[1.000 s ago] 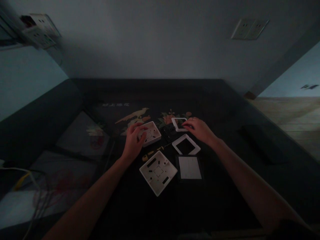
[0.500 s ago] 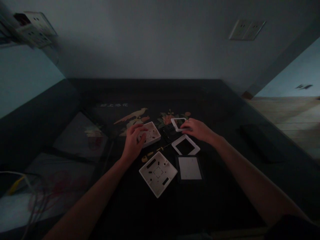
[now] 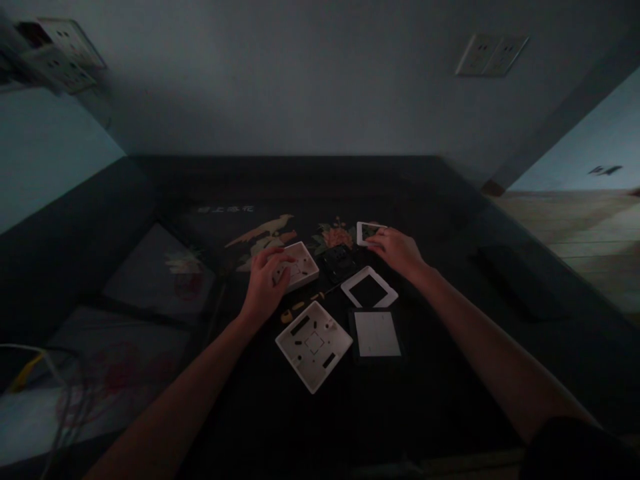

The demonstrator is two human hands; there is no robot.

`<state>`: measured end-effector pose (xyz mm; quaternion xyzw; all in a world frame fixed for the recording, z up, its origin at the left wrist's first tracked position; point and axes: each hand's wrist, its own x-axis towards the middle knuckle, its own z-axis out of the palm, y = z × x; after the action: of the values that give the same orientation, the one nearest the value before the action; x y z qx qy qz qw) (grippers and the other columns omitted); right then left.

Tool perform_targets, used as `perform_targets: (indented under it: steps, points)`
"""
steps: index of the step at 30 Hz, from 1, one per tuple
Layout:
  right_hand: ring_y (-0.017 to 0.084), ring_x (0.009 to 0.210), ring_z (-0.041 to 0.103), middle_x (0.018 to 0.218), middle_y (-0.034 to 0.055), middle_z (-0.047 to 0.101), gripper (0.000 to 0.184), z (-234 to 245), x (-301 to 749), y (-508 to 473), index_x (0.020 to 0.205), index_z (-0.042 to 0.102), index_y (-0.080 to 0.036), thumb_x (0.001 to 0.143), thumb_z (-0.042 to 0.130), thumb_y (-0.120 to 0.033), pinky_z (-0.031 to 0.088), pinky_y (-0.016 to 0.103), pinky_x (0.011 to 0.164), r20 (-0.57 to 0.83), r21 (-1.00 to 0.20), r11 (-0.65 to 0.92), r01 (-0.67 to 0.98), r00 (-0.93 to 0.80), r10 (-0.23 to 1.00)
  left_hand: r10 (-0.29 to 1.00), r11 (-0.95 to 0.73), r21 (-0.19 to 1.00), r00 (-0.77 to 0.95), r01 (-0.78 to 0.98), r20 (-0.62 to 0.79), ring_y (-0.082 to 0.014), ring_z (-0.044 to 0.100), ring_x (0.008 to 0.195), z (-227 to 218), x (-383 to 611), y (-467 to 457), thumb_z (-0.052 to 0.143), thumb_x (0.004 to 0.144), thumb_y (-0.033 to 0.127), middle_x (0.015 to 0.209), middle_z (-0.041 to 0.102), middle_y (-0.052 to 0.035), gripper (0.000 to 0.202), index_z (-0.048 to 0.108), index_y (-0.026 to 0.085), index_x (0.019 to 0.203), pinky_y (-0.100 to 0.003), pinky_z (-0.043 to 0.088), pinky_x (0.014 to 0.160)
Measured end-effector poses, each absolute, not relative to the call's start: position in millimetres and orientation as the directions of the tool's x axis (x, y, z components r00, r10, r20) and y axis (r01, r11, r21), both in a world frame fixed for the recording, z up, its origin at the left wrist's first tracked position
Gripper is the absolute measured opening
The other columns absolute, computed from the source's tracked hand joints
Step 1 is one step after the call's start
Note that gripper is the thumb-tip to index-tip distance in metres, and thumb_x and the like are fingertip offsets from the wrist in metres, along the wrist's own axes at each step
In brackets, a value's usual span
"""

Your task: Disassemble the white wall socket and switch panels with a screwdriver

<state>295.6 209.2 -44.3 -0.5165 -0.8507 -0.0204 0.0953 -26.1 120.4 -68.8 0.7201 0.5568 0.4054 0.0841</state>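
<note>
My left hand (image 3: 266,279) rests over the left side of a white square wall-mount box (image 3: 309,263), its curved fingers and thumb apart. My right hand (image 3: 397,250) pinches the lower edge of a small white square frame (image 3: 363,233), held tilted beyond the other parts. Below it lies a larger white frame (image 3: 389,293) with a square opening. Between box and frames sits a black square part (image 3: 339,263). A screwdriver (image 3: 299,306) with a yellowish handle lies in front of the first box. Nearer me is a second white wall-mount box (image 3: 315,353), turned cornerwise, its slotted inside facing up.
A white plate with a dark border (image 3: 377,335) lies right of the near box. The dark tabletop (image 3: 425,413) bears a bird and flower picture. A dark flat object (image 3: 515,280) lies at the right. Cables (image 3: 55,373) run at the left; wall sockets (image 3: 493,55) are behind.
My right hand has moved slightly away and to the right with the small white frame, uncovering more of the black part. My left hand stays at the box.
</note>
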Motion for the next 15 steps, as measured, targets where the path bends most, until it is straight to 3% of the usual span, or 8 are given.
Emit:
perform_targets:
  steps: [15]
  points:
    - [0.023, 0.105, 0.065, 0.125, 0.0091, 0.063, 0.030, -33.3, 269.4, 204.6, 0.123, 0.061, -0.019, 0.096, 0.061, -0.033, 0.057, 0.044, 0.088, 0.120, -0.032, 0.603, 0.797, -0.596, 0.794, 0.872, -0.364, 0.575, 0.052, 0.733, 0.486, -0.0279, 0.054, 0.120, -67.8, -25.4, 119.5, 0.054, 0.091, 0.014, 0.123, 0.058, -0.0096, 0.018, 0.067, 0.021, 0.102, -0.053, 0.041, 0.107]
